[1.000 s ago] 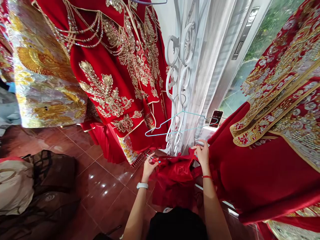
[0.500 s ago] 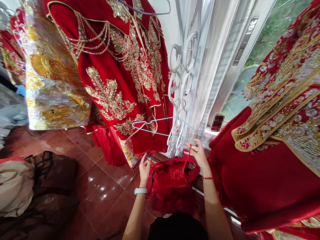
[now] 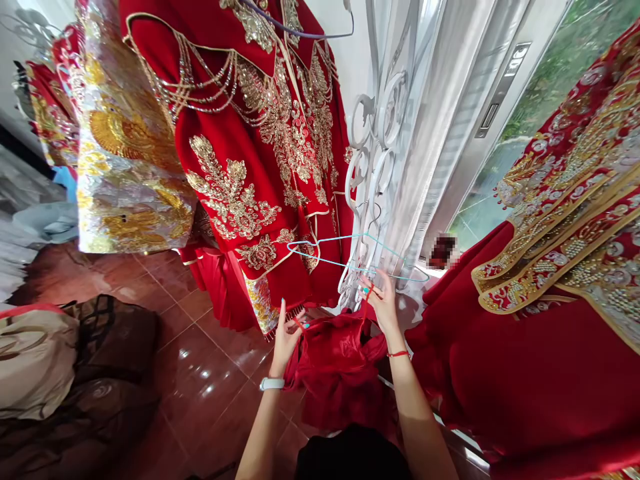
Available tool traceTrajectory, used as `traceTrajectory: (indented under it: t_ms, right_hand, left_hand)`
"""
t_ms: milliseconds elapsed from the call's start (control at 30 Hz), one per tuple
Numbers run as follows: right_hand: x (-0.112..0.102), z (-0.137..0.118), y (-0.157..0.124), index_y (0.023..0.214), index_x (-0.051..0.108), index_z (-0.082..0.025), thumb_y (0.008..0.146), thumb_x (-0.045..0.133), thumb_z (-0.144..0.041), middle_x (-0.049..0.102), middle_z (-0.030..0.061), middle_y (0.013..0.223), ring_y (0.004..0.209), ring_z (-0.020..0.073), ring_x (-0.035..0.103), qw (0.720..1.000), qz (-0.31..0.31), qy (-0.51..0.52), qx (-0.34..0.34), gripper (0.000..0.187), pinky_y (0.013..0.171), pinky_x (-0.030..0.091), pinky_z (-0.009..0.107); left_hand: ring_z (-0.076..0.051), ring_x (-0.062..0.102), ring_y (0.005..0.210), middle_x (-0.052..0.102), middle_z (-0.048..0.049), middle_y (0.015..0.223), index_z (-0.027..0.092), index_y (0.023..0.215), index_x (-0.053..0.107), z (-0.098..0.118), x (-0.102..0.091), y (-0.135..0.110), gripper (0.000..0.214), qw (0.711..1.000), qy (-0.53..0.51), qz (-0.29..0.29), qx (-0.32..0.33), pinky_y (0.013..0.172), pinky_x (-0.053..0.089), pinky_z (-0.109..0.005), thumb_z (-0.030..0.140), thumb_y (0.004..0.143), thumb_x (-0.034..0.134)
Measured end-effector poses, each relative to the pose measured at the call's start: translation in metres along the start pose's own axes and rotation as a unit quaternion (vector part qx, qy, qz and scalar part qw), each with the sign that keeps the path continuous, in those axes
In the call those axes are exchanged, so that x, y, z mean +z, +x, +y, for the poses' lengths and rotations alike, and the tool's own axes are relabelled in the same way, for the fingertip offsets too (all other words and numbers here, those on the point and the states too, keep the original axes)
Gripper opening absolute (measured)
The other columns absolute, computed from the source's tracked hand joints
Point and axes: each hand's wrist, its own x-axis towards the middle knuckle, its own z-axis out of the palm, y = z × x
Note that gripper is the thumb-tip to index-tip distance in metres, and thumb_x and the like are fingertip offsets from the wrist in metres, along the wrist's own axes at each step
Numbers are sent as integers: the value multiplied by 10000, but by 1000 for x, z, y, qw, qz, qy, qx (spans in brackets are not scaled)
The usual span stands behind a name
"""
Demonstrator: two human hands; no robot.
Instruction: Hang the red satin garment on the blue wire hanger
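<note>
My left hand [image 3: 286, 341] pinches a thin red strap between thumb and fingers, the index finger pointing up. Another thin strap runs up into the pinched fingers of my right hand [image 3: 383, 307]. Both straps belong to a dark red garment [image 3: 330, 348] with gathered fabric, which hangs down between my hands in front of my body. Just above it, a light blue wire hanger [image 3: 343, 237] hangs bare from the white metal scrollwork. My right fingertips are close to its lower bar; whether they touch it I cannot tell.
A red jacket [image 3: 215, 133] with gold embroidery hangs ahead, beside a gold and white garment [image 3: 130, 200]. White scrollwork [image 3: 383, 120] stands near the window. More embroidered red clothing [image 3: 500, 353] hangs at right. Bags [image 3: 40, 360] lie on the tiled floor [image 3: 200, 373] at left.
The view has shifted, so the surroundings sit further right. Both hands and the red garment have moved left relative to the hanger, and the right hand is now away from its right end.
</note>
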Motion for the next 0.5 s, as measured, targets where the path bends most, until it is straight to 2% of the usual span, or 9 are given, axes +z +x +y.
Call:
traceTrajectory:
  t_ms: [67, 233, 367, 500]
  right_hand:
    - [5, 1, 1, 1279, 505, -321, 691, 798, -325, 733, 72, 1140, 1077, 250, 705, 1000, 1, 10, -6, 657, 889, 593, 426]
    - [15, -2, 8, 1277, 520, -322, 697, 788, -330, 744, 47, 1074, 1088, 237, 699, 998, 11, 46, -28, 640, 966, 554, 454]
    - [17, -2, 10, 1037, 588, -265, 673, 777, -272, 756, 40, 971, 1063, 222, 704, 994, 61, 69, -60, 411, 995, 533, 434]
    - [15, 4, 6, 905, 589, -240, 660, 733, -229, 738, 11, 815, 893, 205, 727, 989, 114, 37, -86, 284, 905, 575, 426]
  left_hand:
    - [-217, 688, 1111, 742, -127, 1160, 253, 1594, 56, 12, 0, 0, 1174, 1000, 13, -5, 7, 966, 529, -345, 263, 712, 831]
    - [-234, 654, 1194, 709, -152, 1229, 268, 1589, -38, 44, 6, 4, 1254, 999, -5, 2, 39, 987, 522, -351, 223, 693, 838]
    - [-227, 621, 1246, 733, -123, 1185, 302, 1580, -86, 66, 6, 18, 1301, 998, -20, 4, 62, 944, 547, -321, 186, 674, 841]
    - [-231, 645, 1211, 769, -104, 1077, 279, 1574, -123, 78, 4, 33, 1335, 996, -11, -27, 79, 922, 562, -327, 188, 668, 853]
